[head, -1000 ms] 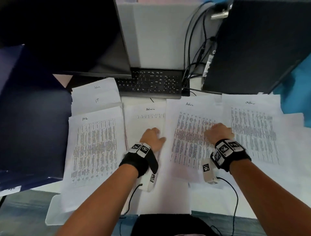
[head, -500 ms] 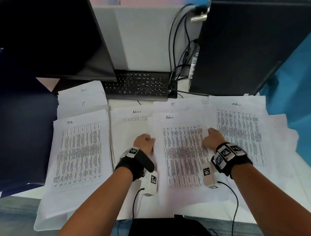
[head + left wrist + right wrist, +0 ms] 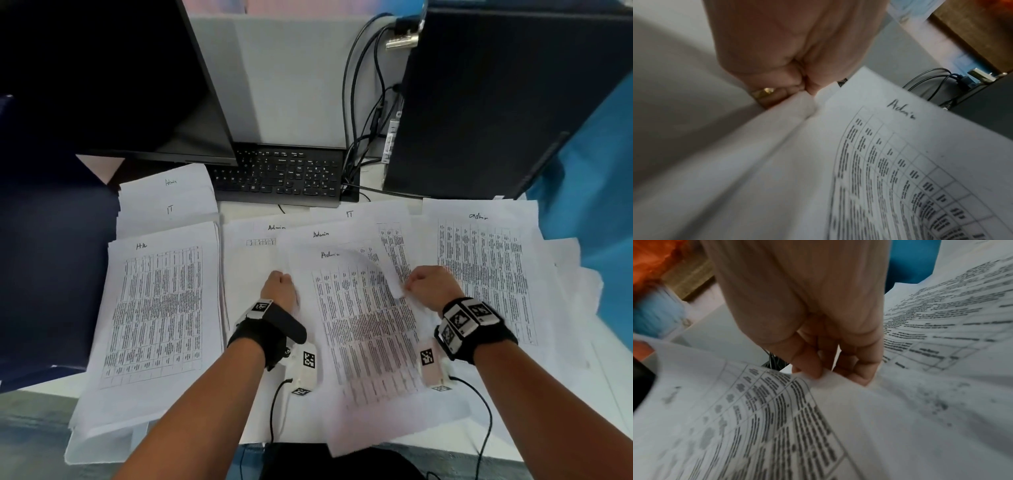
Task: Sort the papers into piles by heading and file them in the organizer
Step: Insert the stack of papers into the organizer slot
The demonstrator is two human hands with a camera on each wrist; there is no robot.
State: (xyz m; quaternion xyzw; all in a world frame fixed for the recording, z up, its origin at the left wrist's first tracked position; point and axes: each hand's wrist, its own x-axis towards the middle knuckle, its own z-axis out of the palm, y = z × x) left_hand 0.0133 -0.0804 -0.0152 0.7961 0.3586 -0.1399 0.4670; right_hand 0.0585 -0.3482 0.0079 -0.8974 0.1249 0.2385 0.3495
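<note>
Fingers [image 3: 777,93] of the left hand [image 3: 279,287] curled and pinching the left edge of a printed sheet [image 3: 363,325] headed "Admin", a gold ring [image 3: 762,93] visible on one finger. Fingers [image 3: 807,363] of the right hand [image 3: 431,286] also curled, thumb and forefinger pinching the right edge of the same sheet, which bends upward near that hand. Held in the centre of the head view, just above other papers on the white worktop [image 3: 565,428]. Beneath it, more sheets headed "Admin" [image 3: 253,260] and one headed "IT" [image 3: 349,214], partly covered. At centre left, a pile headed "HR" [image 3: 154,308]; above it, towards the upper left, overlapping sheets headed "IT" and "Admin" [image 3: 168,198]. At centre right, another printed pile [image 3: 483,274], heading hard to read. Black keyboard [image 3: 281,174] at upper centre, dark monitor [image 3: 113,75] at upper left, dark computer case [image 3: 496,102] at upper right, cables [image 3: 363,120] between them. Organizer not identifiable in any view.
</note>
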